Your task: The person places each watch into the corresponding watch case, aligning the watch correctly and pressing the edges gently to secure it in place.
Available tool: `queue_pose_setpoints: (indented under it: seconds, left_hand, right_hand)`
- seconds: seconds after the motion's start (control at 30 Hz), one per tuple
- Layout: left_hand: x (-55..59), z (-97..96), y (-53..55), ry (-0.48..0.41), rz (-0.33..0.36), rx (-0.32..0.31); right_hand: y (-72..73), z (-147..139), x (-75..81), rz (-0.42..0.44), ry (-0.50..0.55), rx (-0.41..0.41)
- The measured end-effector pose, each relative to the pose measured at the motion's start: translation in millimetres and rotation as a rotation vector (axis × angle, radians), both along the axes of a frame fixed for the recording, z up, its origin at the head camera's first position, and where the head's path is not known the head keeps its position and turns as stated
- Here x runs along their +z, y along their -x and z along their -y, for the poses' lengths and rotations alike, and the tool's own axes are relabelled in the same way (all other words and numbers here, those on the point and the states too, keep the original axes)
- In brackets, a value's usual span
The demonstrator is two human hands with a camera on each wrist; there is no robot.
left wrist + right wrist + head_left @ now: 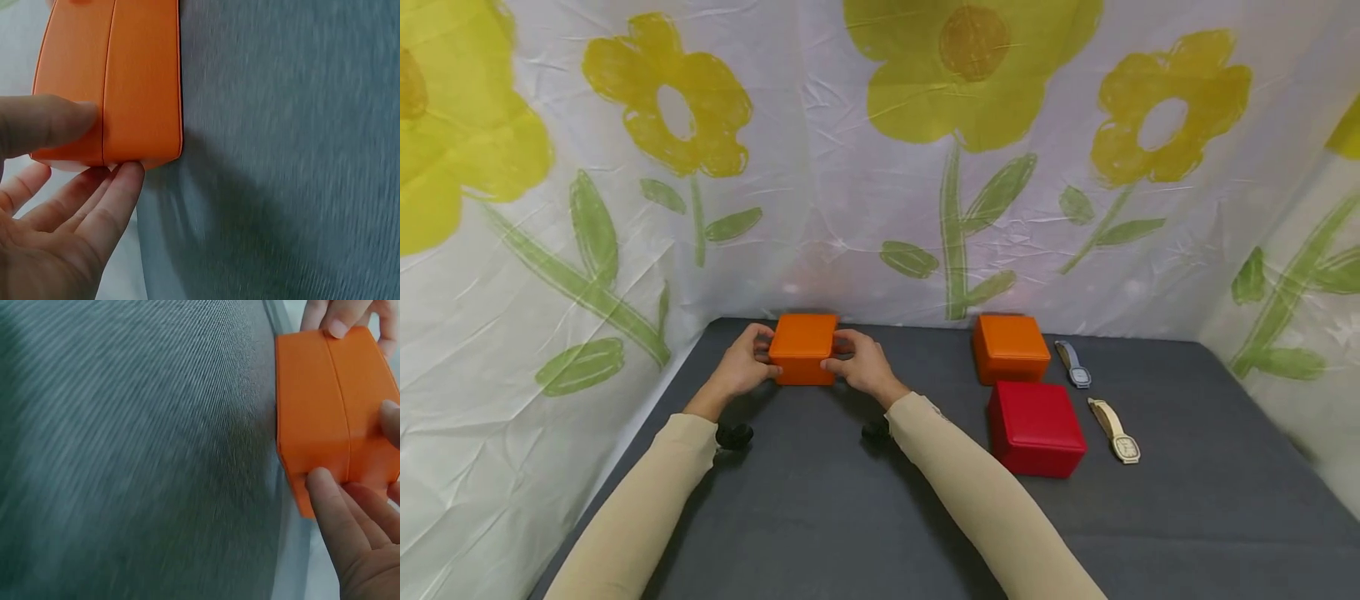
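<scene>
A closed orange box (803, 367) with a smooth, leather-like cover and a seam round its sides is near the back left of the dark table. My left hand (745, 362) grips its left end, the thumb on the front face and the fingers against the side, as the left wrist view shows. On the opposite end, my right hand (861, 363) holds the box in the same way, with its thumb (390, 422) on the front. Both hands also appear around the box in the right wrist view.
To the right stand a second orange box (1011, 350) and, nearer, a red box (1037, 429). Beside them lie a silver-toned watch (1077, 371) and a gold-toned watch (1122, 442). A white flowered curtain (820, 167) hangs right behind the table's back edge.
</scene>
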State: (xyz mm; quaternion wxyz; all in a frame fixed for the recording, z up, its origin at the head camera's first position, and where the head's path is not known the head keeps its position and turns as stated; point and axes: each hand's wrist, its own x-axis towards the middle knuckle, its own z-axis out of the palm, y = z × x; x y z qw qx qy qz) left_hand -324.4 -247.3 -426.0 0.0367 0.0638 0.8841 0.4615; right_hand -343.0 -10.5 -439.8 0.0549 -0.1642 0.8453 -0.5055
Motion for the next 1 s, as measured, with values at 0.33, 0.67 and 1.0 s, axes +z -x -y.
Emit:
queue_pose_setpoints:
  seconds: [0.33,0.67,1.0]
  left_hand:
    - [3.0,22.0,3.5,-0.016,-0.022,-0.003]
    - [3.8,22.0,3.8,0.030,-0.039,0.011]
    - [8.5,-10.5,-16.5,0.235,-0.394,0.122]
  right_hand:
    - [3.3,28,3.0,0.014,-0.019,-0.025]
    - [1.5,21,7.8,-0.013,-0.100,0.028]
    - [-20.5,-15,31.2,-0.050,-0.174,0.132]
